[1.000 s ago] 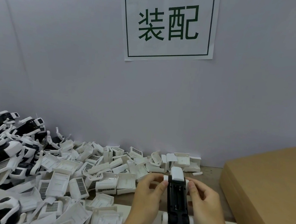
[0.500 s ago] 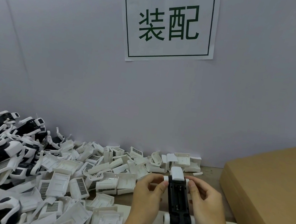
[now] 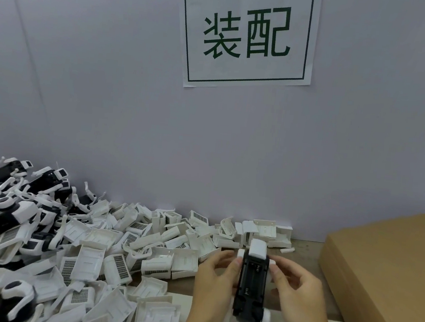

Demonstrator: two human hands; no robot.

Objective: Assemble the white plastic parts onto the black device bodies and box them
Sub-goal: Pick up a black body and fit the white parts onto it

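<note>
I hold a long black device body (image 3: 251,291) upright-lengthwise between both hands, its open underside facing me. A white cap (image 3: 258,248) sits on its far end and white round pieces flank its near end. My left hand (image 3: 212,289) grips its left side, thumb near the top. My right hand (image 3: 296,298) grips the right side, thumb against the upper edge. A heap of loose white plastic parts (image 3: 96,253) covers the table to the left.
A flat brown cardboard box (image 3: 387,279) lies at the right, close to my right hand. Black device bodies with white clips (image 3: 5,196) are piled at the far left. A grey wall with a printed paper sign (image 3: 247,33) stands right behind the table.
The device and both hands have stayed almost in place; the device has tipped very slightly, and my thumbs have shifted a little along its upper sides.
</note>
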